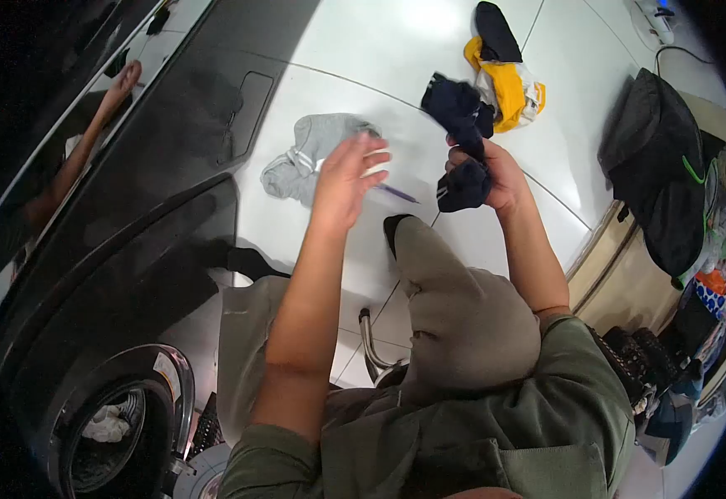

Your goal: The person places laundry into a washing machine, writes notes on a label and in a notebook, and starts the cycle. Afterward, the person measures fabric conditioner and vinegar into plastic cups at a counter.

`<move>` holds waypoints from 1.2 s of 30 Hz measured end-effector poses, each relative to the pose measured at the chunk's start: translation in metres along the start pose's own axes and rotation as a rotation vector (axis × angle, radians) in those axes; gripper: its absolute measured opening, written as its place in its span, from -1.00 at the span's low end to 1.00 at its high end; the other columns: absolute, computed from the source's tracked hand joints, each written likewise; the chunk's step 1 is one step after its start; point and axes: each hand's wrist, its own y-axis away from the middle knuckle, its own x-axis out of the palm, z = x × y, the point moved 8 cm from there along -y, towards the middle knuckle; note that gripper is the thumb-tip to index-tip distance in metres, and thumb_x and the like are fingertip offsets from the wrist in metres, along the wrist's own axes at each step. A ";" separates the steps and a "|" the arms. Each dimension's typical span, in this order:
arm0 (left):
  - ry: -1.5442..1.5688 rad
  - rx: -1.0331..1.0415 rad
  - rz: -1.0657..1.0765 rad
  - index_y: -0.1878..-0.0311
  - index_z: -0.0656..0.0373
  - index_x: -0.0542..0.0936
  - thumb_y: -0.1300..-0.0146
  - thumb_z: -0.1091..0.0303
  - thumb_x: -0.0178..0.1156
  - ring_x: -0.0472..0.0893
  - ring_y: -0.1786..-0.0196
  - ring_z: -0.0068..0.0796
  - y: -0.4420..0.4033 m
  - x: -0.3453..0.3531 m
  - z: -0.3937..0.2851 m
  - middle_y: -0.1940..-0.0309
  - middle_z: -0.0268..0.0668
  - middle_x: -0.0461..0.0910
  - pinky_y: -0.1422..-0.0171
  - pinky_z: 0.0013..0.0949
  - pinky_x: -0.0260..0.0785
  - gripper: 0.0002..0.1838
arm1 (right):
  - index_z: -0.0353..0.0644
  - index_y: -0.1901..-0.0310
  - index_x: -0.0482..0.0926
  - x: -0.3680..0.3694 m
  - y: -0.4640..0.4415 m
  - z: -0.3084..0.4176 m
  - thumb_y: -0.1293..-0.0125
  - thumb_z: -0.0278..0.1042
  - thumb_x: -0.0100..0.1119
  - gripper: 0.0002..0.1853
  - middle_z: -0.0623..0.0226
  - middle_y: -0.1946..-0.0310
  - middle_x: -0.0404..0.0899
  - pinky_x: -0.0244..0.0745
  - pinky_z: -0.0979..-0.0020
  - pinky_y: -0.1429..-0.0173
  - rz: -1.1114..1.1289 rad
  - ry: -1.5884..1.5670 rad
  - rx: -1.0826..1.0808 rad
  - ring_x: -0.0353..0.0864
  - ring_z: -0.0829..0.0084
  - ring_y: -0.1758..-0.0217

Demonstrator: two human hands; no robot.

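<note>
My right hand [504, 175] grips a dark navy sock [464, 185] with small white stripes. More dark navy fabric [454, 101], also striped in white, extends above that hand, and I cannot tell whether it is the same sock or a second one. Raised over the floor, my left hand [350, 179] is slightly blurred, its fingers apart and nothing in it. Close behind it lie light grey socks [317, 150] on the white tiles. A thin purple pen-like stick [398, 194] rests beside my left fingers.
Beyond my right hand lie a yellow and white garment [508, 96] and a black sock [498, 32]. At lower left, a front-loading washing machine [118, 432] has laundry inside. A glossy black panel [172, 116] runs along the left. On the right hangs a black bag [654, 166].
</note>
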 end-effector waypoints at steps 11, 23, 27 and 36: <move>0.352 -0.095 0.092 0.10 0.21 0.47 -0.27 0.33 0.07 0.54 0.12 -0.49 0.010 0.009 0.002 0.17 -0.32 0.55 0.00 -0.40 0.41 -0.80 | -0.28 0.18 0.52 0.046 0.013 -0.016 -0.02 -0.59 0.22 -0.73 0.46 0.38 0.57 0.40 0.63 0.25 -0.095 0.751 -0.308 0.49 0.69 0.37; 0.592 0.190 0.359 0.19 0.00 0.54 -0.21 0.36 0.00 0.41 -0.16 -0.25 0.015 -0.010 -0.043 -0.08 -0.17 0.43 -0.24 0.02 0.21 -0.84 | -0.15 0.21 0.49 0.029 -0.002 0.022 -0.24 -0.10 0.10 -0.72 0.47 0.42 0.51 0.43 0.54 0.34 -0.133 0.396 -0.462 0.49 0.60 0.42; -0.434 0.391 0.227 0.14 0.03 0.54 -0.13 0.47 0.04 0.38 -0.18 -0.24 -0.009 -0.056 -0.039 -0.16 -0.12 0.32 -0.19 -0.14 0.27 -0.77 | -0.20 0.19 0.47 -0.034 -0.012 0.035 -0.21 -0.29 0.09 -0.80 0.33 0.36 0.51 0.47 0.37 0.15 -0.313 0.033 -0.307 0.53 0.40 0.30; 0.142 -0.793 0.095 -0.07 0.23 0.39 -0.20 0.25 0.13 0.57 0.18 -0.28 0.045 -0.015 0.099 0.11 -0.14 0.52 0.00 -0.32 0.38 -0.59 | -0.18 0.40 0.48 0.031 0.004 -0.068 -0.02 -0.57 0.15 -0.90 0.46 0.43 0.48 0.34 0.52 0.15 0.175 0.841 -0.197 0.45 0.56 0.31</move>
